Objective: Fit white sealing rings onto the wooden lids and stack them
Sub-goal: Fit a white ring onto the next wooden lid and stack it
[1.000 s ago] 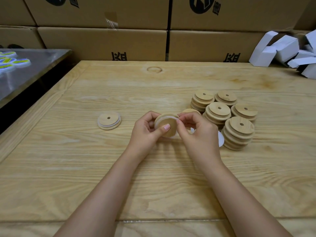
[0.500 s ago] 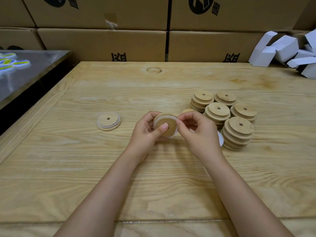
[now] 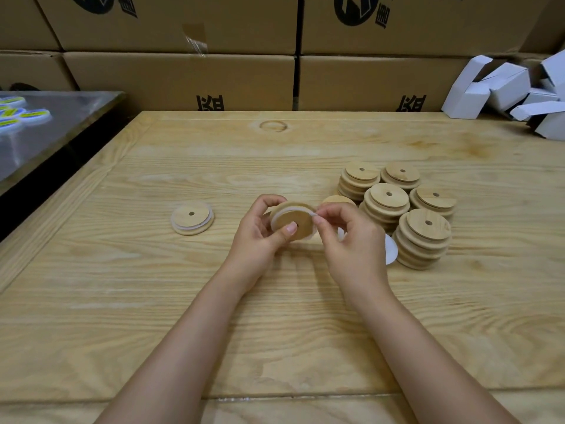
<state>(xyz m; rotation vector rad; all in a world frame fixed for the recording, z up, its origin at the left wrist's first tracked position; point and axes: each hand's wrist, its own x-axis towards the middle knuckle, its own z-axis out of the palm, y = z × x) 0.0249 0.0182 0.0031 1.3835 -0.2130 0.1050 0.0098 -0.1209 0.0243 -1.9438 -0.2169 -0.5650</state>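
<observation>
Holding a wooden lid (image 3: 294,223) tilted above the wooden table (image 3: 153,301), the left hand (image 3: 256,237) grips its edge while the right hand (image 3: 351,240) pinches the white sealing ring (image 3: 287,210) around it. Stacks of lids (image 3: 397,209) crowd just right — one finished lid (image 3: 192,217) lies apart, left. Closed cardboard boxes (image 3: 183,78) stand behind; contents unseen.

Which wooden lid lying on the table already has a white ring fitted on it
The single lid lying alone left of the left hand: a white band shows around its edge. The stacks of lids to the right show only bare wood.
</observation>
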